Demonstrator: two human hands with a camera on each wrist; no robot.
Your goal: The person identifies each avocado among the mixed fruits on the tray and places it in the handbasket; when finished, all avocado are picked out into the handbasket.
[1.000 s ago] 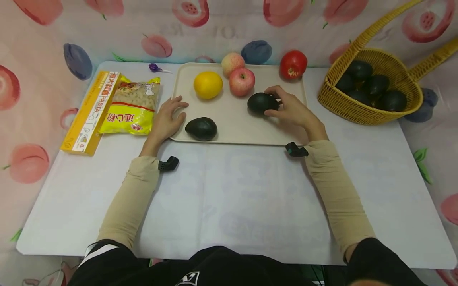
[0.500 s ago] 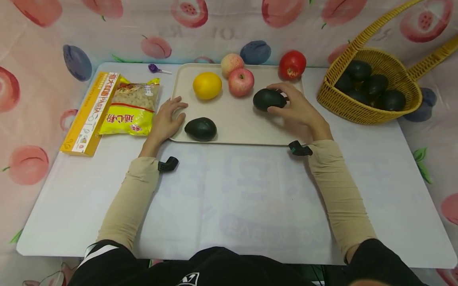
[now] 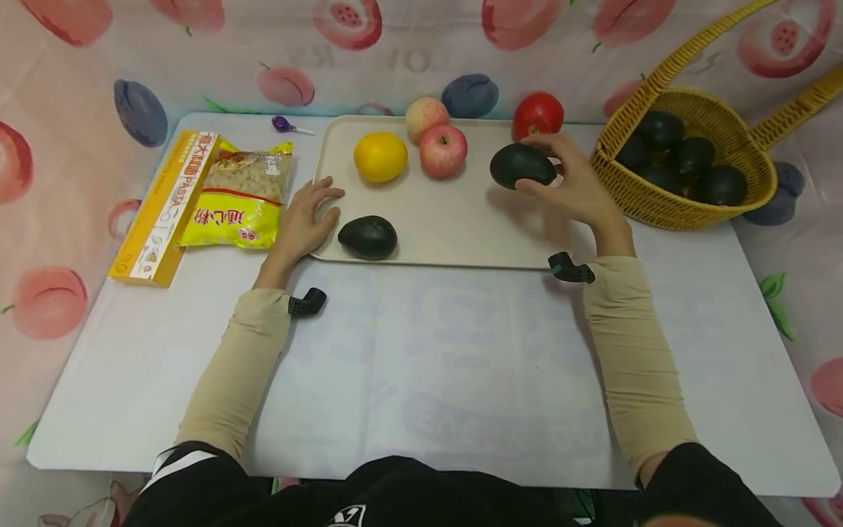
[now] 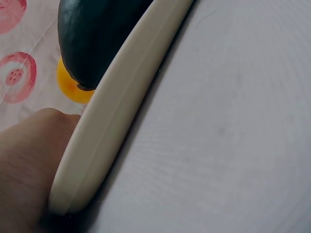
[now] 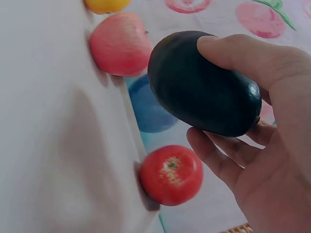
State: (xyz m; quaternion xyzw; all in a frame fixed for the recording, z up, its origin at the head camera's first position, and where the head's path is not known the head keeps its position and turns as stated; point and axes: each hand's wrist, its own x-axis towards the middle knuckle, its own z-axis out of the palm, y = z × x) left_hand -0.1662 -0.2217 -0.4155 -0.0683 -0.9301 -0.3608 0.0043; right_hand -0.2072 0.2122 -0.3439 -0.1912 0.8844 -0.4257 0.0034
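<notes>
My right hand point(image 3: 579, 183) grips a dark green avocado point(image 3: 522, 166) between thumb and fingers, held above the right part of the beige tray point(image 3: 454, 241). In the right wrist view the thumb lies over the avocado point(image 5: 201, 85) and the fingers are beneath it. A second avocado point(image 3: 367, 238) lies near the tray's front left corner. Beside it, my left hand point(image 3: 308, 219) rests on the tray's left edge, fingers spread and holding nothing. Most of that hand is out of the left wrist view, where the tray's rim point(image 4: 116, 111) crosses in front.
On the tray lie a yellow lemon-like fruit point(image 3: 380, 157), a peach point(image 3: 426, 118), a pink-red apple point(image 3: 443, 151) and a red round fruit point(image 3: 538, 115). A wicker basket point(image 3: 685, 212) at right holds several avocados. Left stand a pasta box point(image 3: 165, 208), a macaroni bag point(image 3: 240, 197) and a lollipop point(image 3: 282, 124).
My right hand has lifted the avocado off the tray and carried it rightward and slightly toward the back. The left hand has stayed in place.
</notes>
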